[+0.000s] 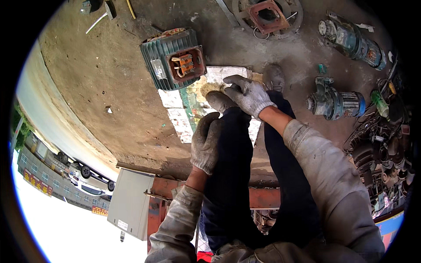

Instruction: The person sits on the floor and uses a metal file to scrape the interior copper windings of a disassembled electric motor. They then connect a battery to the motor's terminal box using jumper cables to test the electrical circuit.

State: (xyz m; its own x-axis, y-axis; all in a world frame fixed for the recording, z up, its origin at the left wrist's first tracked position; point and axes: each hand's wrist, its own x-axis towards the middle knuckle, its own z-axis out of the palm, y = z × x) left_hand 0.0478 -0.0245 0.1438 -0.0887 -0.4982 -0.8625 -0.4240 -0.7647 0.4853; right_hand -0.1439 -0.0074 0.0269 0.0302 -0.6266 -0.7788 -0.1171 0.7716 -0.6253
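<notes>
My left hand (pixel 205 143), in a grey-stained knit work glove, rests against my left knee with its fingers stretched out and nothing in it. Farther forward, my gloved right hand (pixel 247 93) hovers above my left shoe (pixel 219 101). Its fingers are loosely bent and apart, and I see nothing between them. Just beyond the hands to the left lies a green finned electric motor (pixel 169 57). Its terminal box (pixel 188 65) is uncovered, showing an orange terminal block and pale wire leads. A flattened cardboard sheet (pixel 177 118) lies beneath my left foot, next to the motor.
Two smaller green motors (pixel 335 101) lie at right, beside a heap of dark metal parts (pixel 372 153). A reddish square frame (pixel 268 16) sits on a round metal part at the far side. A hammer (pixel 108 11) lies far left. Behind stands a grey cabinet (pixel 130 204).
</notes>
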